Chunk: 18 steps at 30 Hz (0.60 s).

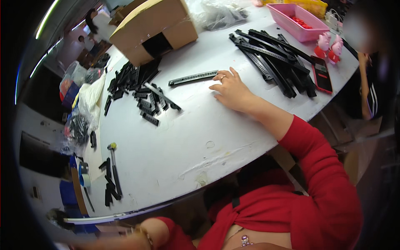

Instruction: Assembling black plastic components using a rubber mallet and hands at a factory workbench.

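Observation:
My right hand (234,92) is over the middle of the white table, palm down with its fingers spread. Its fingertips reach the right end of a long black slotted strip (191,78), which lies flat; I cannot make out how firmly they touch it. My left forearm (112,242) runs out at the lower left, and the hand itself is outside the picture. Left of the strip lies a heap of short black slotted pieces (149,103). A pile of longer black strips (275,58) lies to the right of it.
A cardboard box (154,29) stands at the back, beside clear plastic bags (221,14). Far right are a pink basket (296,25) with red pieces, two pink figurines (329,48) and a phone (321,75). A hammer-like tool (114,168) lies front left. Another person (366,83) is at the right.

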### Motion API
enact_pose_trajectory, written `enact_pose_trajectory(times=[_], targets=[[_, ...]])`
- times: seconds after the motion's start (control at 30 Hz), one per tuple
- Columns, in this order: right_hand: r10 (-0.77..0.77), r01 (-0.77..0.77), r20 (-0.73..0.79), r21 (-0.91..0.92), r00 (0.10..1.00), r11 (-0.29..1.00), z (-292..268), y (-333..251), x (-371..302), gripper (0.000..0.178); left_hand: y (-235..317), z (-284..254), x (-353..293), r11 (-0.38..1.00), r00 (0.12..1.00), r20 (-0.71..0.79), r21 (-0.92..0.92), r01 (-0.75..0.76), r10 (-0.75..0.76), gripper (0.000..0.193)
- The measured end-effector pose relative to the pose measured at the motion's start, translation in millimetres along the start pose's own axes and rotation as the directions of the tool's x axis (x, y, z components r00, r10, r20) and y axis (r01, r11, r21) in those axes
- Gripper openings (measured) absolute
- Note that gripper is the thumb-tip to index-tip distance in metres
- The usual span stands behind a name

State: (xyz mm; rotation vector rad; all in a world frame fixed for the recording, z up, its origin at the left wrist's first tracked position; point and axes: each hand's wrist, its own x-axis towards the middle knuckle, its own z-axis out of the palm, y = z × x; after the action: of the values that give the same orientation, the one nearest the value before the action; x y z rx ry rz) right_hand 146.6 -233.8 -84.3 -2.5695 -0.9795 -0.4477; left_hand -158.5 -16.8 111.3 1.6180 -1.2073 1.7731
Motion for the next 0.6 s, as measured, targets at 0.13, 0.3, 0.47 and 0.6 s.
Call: enact_pose_trajectory(times=[0.13,0.3,0.47,0.6], targets=[[0.071,-0.07,-0.028,0.027,0.997,0.997,0,8,0,0.044,-104,18,-78,0.83,0.826,0.13,0.209,0.517,-0.548,0.042],[0.157,-0.151,-0.171,0.047,0.973,0.987,14,37,13,0.067,-145,61,-190,0.538,0.476,0.251,0.411,0.736,-0.843,0.046],[0.177,-0.157,-0.099,0.179,0.979,0.971,19,42,15,0.065,-130,74,-215,0.357,0.203,0.367,0.424,0.832,-0.908,0.058],[0.117,-0.101,-0.072,0.197,0.99,0.975,13,32,18,0.055,-130,81,-225,0.628,0.331,0.55,0.533,0.567,-0.767,0.063]])
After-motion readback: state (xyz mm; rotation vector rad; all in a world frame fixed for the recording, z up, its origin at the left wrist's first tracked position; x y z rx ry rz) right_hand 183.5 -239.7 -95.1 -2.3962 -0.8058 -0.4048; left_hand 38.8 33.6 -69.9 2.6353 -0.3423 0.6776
